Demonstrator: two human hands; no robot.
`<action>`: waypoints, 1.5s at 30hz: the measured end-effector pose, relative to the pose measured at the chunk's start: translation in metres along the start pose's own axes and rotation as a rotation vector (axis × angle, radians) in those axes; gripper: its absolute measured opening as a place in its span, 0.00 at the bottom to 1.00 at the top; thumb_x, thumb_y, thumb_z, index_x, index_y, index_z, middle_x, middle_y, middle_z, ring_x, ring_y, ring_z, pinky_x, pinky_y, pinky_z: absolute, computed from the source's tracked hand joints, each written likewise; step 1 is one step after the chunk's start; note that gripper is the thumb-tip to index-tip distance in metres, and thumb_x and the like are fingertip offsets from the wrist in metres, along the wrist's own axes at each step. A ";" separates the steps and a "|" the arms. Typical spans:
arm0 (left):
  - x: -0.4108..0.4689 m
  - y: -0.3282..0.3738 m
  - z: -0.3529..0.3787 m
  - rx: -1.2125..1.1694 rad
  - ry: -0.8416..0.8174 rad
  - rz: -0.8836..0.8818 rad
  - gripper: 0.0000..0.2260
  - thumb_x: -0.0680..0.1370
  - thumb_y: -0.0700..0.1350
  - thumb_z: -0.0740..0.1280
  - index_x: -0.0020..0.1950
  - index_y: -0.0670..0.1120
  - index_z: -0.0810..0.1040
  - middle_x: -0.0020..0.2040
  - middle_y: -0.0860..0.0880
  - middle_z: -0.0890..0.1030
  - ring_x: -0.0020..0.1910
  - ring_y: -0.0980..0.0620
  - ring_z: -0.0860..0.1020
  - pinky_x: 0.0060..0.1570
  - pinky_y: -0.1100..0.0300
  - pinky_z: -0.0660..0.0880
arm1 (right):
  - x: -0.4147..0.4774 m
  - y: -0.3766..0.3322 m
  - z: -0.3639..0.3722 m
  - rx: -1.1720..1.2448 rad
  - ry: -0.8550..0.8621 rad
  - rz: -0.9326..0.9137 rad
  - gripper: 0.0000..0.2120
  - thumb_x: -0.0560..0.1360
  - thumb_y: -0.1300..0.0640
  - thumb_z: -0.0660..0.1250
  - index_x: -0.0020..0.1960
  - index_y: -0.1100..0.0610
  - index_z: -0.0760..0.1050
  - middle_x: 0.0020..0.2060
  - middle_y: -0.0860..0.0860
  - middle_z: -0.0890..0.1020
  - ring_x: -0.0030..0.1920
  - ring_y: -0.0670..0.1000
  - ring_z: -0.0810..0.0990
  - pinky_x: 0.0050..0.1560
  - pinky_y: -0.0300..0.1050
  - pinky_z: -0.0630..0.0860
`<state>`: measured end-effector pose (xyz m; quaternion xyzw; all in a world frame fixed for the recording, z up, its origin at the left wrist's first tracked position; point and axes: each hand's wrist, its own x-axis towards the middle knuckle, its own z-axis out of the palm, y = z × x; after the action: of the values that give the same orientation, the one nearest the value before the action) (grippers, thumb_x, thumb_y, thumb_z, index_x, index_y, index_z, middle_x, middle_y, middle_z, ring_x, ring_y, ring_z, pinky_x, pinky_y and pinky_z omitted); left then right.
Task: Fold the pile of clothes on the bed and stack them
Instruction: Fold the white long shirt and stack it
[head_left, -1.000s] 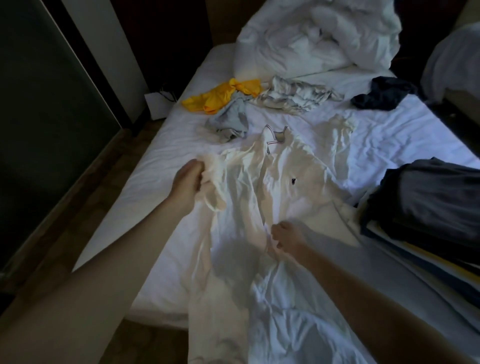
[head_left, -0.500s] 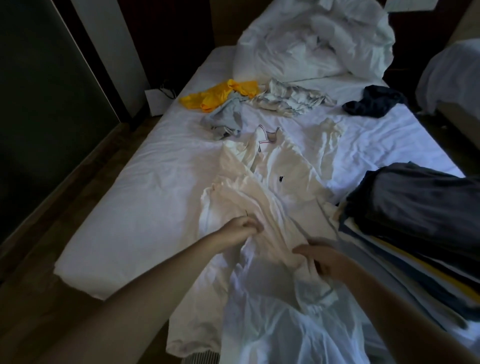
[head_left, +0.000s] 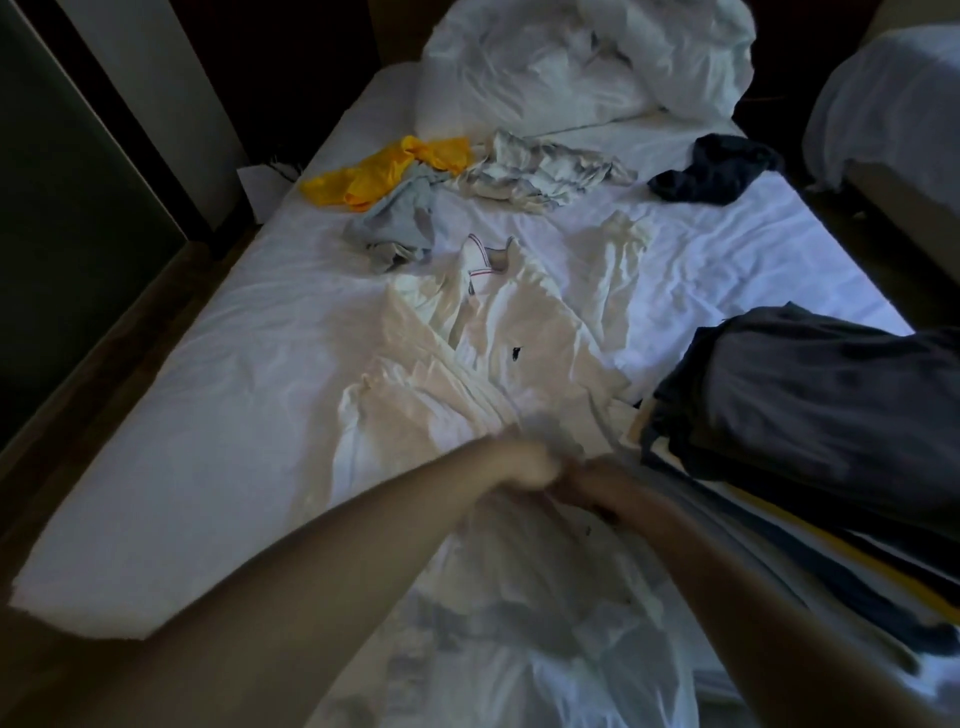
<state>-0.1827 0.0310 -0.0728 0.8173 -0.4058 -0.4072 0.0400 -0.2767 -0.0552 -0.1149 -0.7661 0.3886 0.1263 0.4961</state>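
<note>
A white polo shirt with a small dark chest logo lies spread on the white bed, collar toward the far end. Its left side is folded in over the body. My left hand and my right hand meet at the shirt's lower middle, both gripping its fabric; they are blurred. To the right stands a stack of folded clothes, dark grey on top. Unfolded pieces lie farther up the bed: a yellow garment, a grey one, a pale striped one and a dark navy one.
A crumpled white duvet fills the head of the bed. A second bed stands at the far right across a narrow dark gap. A dark floor and wall panel run along the bed's left side.
My left hand carried the shirt's left sleeve from the far left across onto the body, then down beside my right hand. My right hand stayed at the shirt's lower middle, shifting slightly right.
</note>
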 end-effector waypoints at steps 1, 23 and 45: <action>0.005 0.008 -0.013 -0.124 0.085 0.082 0.17 0.83 0.41 0.52 0.68 0.38 0.70 0.69 0.38 0.70 0.66 0.42 0.70 0.65 0.57 0.63 | 0.007 -0.006 -0.004 -0.112 0.136 -0.095 0.12 0.76 0.48 0.61 0.56 0.52 0.75 0.52 0.53 0.79 0.58 0.55 0.77 0.51 0.42 0.71; 0.193 0.086 -0.047 -0.307 0.578 -0.167 0.26 0.78 0.42 0.61 0.75 0.44 0.57 0.68 0.40 0.71 0.65 0.40 0.71 0.64 0.48 0.66 | 0.076 0.054 0.014 -0.498 0.672 -0.865 0.19 0.71 0.54 0.60 0.61 0.57 0.67 0.61 0.53 0.71 0.63 0.56 0.67 0.61 0.55 0.63; 0.004 0.040 -0.170 -1.414 0.195 0.548 0.24 0.62 0.30 0.56 0.55 0.46 0.74 0.46 0.44 0.78 0.43 0.48 0.78 0.46 0.59 0.75 | 0.019 -0.054 -0.014 -0.520 0.320 -0.638 0.24 0.79 0.62 0.56 0.75 0.57 0.57 0.68 0.51 0.68 0.70 0.54 0.66 0.63 0.39 0.64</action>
<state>-0.0882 -0.0434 0.0537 0.4995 -0.2315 -0.4716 0.6889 -0.2277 -0.0653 -0.0836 -0.9569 0.1600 -0.0597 0.2348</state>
